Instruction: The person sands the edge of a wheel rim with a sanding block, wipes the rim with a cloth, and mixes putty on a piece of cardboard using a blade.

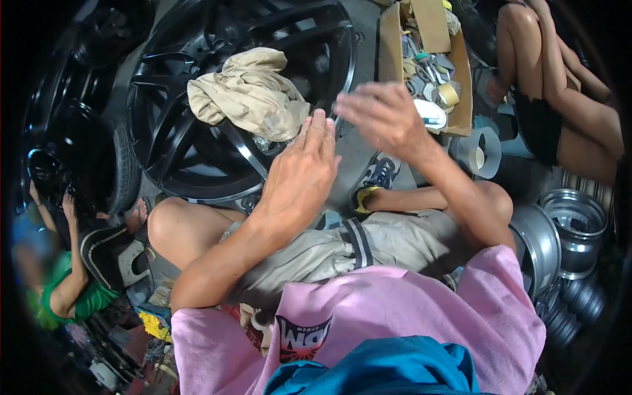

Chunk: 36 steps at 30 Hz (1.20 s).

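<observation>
My left hand point(303, 168) is held up in front of me, its fingers straight and close together and its back facing the camera. Nothing shows in it. My right hand point(388, 122) is raised to its right, fingers stretched out and slightly smeared by motion, also without anything visible in it. A small gap separates the two hands. Beyond them lies a large black alloy wheel point(174, 105) with wide spokes. A crumpled beige cloth point(253, 92) rests on its spokes, just past my left fingertips.
A cardboard box point(464, 115) of tools and tape stands at the upper right, beside a translucent plastic container point(477, 155). Silver wheels point(536, 243) are stacked at the right. A person in green point(99, 299) sits at the left near a tyre point(125, 164); another person's legs point(546, 72) are upper right.
</observation>
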Available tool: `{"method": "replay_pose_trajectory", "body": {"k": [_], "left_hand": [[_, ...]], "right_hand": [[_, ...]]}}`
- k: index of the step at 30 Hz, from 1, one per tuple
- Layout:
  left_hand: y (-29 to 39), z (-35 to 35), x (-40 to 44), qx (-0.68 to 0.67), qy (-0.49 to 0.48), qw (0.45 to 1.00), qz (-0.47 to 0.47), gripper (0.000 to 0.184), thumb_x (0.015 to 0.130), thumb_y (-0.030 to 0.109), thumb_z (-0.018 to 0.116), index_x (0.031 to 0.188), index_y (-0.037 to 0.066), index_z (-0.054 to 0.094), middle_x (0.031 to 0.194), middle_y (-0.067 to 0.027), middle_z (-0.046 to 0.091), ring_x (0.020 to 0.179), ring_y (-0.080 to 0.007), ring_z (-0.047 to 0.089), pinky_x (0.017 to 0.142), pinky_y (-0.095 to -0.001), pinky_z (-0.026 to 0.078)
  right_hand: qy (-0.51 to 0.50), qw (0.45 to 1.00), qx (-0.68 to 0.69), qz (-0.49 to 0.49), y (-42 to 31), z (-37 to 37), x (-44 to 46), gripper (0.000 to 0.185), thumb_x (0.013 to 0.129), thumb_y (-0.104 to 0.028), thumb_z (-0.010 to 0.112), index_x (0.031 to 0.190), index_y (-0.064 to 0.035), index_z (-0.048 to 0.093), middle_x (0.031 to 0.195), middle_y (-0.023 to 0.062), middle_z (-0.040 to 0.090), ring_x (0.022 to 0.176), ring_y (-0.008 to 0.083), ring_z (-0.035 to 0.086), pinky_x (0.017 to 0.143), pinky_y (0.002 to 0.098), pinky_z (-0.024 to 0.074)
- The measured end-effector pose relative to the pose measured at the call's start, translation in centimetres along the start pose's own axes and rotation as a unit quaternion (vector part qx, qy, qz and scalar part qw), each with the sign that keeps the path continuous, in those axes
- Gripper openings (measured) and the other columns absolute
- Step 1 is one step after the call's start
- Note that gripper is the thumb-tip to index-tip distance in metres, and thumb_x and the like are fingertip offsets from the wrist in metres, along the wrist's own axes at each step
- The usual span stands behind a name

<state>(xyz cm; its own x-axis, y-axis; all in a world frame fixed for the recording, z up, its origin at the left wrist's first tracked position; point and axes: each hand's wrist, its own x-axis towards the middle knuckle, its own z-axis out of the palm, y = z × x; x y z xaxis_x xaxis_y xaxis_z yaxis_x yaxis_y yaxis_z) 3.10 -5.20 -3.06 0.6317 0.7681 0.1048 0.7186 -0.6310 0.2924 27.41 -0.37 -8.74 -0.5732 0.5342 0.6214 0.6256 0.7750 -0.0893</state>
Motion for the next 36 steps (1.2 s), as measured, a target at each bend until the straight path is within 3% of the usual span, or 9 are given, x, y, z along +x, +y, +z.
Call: {"method": "replay_pose_trajectory", "body": {"k": [8, 12, 16, 22, 25, 27, 31, 32, 36], "left_hand": [[-0.2, -0.1, 0.2, -0.008, 0.005, 1.0, 0.0, 0.056, 0.1, 0.016, 0.071, 0.144, -0.013, 0.054, 0.151, -0.0311, 0.054, 0.117, -0.0451, 0.07, 0.093, -0.0459, 0.061], [0.1, -0.3, 0.3, -0.007, -0.015, 1.0, -0.008, 0.056, 0.101, 0.017, 0.071, 0.145, -0.012, 0.054, 0.152, -0.0305, 0.055, 0.112, -0.046, 0.072, 0.092, -0.0463, 0.061], [-0.1, -0.3, 0.3, -0.001, 0.01, 1.0, 0.018, 0.055, 0.101, 0.017, 0.071, 0.146, -0.011, 0.054, 0.151, -0.0311, 0.055, 0.11, -0.0463, 0.072, 0.092, -0.0465, 0.061], [0.5, -0.6, 0.4, 0.006, -0.024, 1.0, -0.009, 0.054, 0.102, 0.019, 0.07, 0.145, -0.012, 0.056, 0.15, -0.0306, 0.057, 0.111, -0.0475, 0.072, 0.093, -0.0466, 0.06], [0.4, -0.8, 0.7, 0.005, -0.005, 1.0, -0.002, 0.054, 0.101, 0.017, 0.07, 0.145, -0.011, 0.056, 0.15, -0.0301, 0.058, 0.112, -0.0477, 0.071, 0.096, -0.0481, 0.059], [0.3, -1.6, 1.0, -0.037, -0.041, 0.998, -0.028, 0.05, 0.101, 0.016, 0.071, 0.142, -0.01, 0.059, 0.145, -0.0312, 0.062, 0.114, -0.0471, 0.071, 0.099, -0.0496, 0.058], [-1.6, -3.8, 2.7, -0.096, 0.048, 0.994, 0.0, 0.026, 0.097, 0.009, 0.074, 0.121, -0.002, 0.075, 0.131, -0.0181, 0.073, 0.114, -0.0381, 0.074, 0.1, -0.0419, 0.057], [-2.2, -4.4, 3.3, -0.079, 0.085, 0.993, 0.004, 0.026, 0.096, 0.006, 0.074, 0.121, 0.001, 0.076, 0.128, -0.016, 0.074, 0.119, -0.0354, 0.072, 0.104, -0.0417, 0.055], [-6.0, -5.7, 5.1, 0.082, 0.112, 0.99, -0.016, 0.048, 0.091, 0.027, 0.083, 0.133, 0.006, 0.071, 0.151, -0.0189, 0.061, 0.144, -0.0425, 0.052, 0.116, -0.0489, 0.044]], "right_hand": [[0.004, 0.998, 0.033, 0.045, -1.1, 0.1, -0.4, 0.049, 0.079, -0.01, 0.079, 0.128, -0.0153, 0.077, 0.132, -0.0021, 0.073, 0.115, 0.022, 0.067, 0.092, 0.0392, 0.0506], [0.018, 0.998, -0.054, 0.041, 1.5, 0.2, -0.5, 0.049, 0.079, -0.01, 0.079, 0.127, -0.0136, 0.076, 0.132, -0.0005, 0.073, 0.119, 0.0214, 0.066, 0.093, 0.0402, 0.0504], [0.019, 0.999, 0.016, 0.044, -2.1, 0.2, -0.9, 0.042, 0.081, -0.011, 0.076, 0.123, -0.0111, 0.078, 0.129, -0.0007, 0.073, 0.118, 0.0209, 0.066, 0.092, 0.0406, 0.051], [0.04, 0.995, -0.074, 0.059, 1.3, 0.3, -0.4, 0.035, 0.085, -0.016, 0.075, 0.12, -0.0123, 0.08, 0.127, -0.0004, 0.074, 0.121, 0.0202, 0.064, 0.095, 0.0385, 0.049], [0.036, 0.999, 0.0, 0.039, -2.1, 0.8, -1.1, 0.041, 0.082, -0.014, 0.075, 0.122, -0.0108, 0.079, 0.127, -0.0002, 0.074, 0.119, 0.0218, 0.064, 0.096, 0.0396, 0.048], [0.053, 0.998, -0.018, 0.027, -0.9, 1.1, -1.0, 0.04, 0.081, -0.014, 0.075, 0.121, -0.0108, 0.079, 0.127, -0.0001, 0.074, 0.119, 0.0218, 0.064, 0.096, 0.0395, 0.0478], [0.054, 0.995, -0.058, 0.061, 0.4, 0.9, -0.6, 0.037, 0.082, -0.014, 0.075, 0.117, -0.0109, 0.081, 0.126, -0.0001, 0.074, 0.119, 0.0209, 0.063, 0.094, 0.0391, 0.047], [0.055, 0.994, -0.061, 0.074, 0.2, 1.1, -0.5, 0.036, 0.082, -0.014, 0.075, 0.117, -0.0111, 0.081, 0.125, -0.0005, 0.074, 0.119, 0.0208, 0.063, 0.094, 0.0388, 0.0469], [0.054, 0.998, -0.002, 0.031, -2.9, 1.2, -1.0, 0.036, 0.08, -0.015, 0.077, 0.116, -0.0129, 0.082, 0.123, -0.0021, 0.074, 0.114, 0.0208, 0.064, 0.094, 0.0393, 0.0468]]}}
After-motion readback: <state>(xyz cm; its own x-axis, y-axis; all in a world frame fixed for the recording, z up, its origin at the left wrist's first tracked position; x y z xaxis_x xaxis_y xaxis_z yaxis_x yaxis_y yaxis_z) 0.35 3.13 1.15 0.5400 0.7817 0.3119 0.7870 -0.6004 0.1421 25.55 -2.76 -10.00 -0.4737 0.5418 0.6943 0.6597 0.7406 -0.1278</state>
